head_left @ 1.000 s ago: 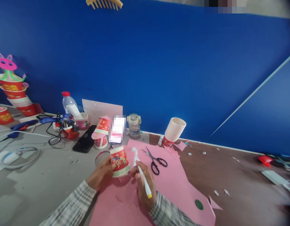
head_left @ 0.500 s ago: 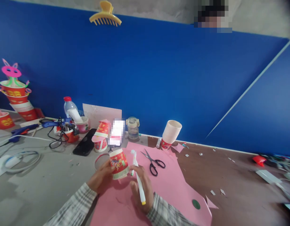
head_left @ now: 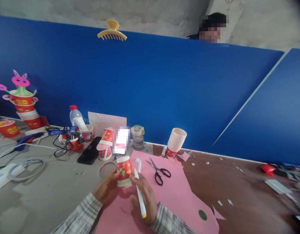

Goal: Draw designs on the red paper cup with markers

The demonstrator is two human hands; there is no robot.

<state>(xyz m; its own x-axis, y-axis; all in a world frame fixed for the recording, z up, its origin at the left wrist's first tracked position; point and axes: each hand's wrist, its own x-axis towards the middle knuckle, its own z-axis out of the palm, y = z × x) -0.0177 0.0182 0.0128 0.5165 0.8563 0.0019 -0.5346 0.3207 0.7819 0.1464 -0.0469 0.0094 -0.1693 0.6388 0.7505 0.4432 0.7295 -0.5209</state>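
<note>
A red patterned paper cup point(head_left: 124, 169), rim down, is gripped at its left side by my left hand point(head_left: 108, 185). My right hand point(head_left: 146, 196) holds a white marker pen point(head_left: 140, 198) with a yellow end; its yellow tip points up beside the cup. The fingertips of that hand are close to the cup's right side. Both hands are over a pink paper sheet point(head_left: 169, 198). Black-handled scissors point(head_left: 158, 170) lie spread on the sheet, and a white pen cap or pen-like piece point(head_left: 139, 165) lies behind the marker.
Behind the hands stand two stacked decorated cups point(head_left: 106, 144), a lit phone point(head_left: 121, 139) and a glass jar point(head_left: 137, 136). A dark phone point(head_left: 89, 150) lies left. A cup stack point(head_left: 176, 141) leans at the back right. Blue glue guns point(head_left: 28, 140) and cables are far left; a blue partition point(head_left: 164, 91) rises behind.
The cup has turned slightly in my left hand. My right hand's marker now shows its yellow tip pointing up near the cup. The head view has tilted up a little.
</note>
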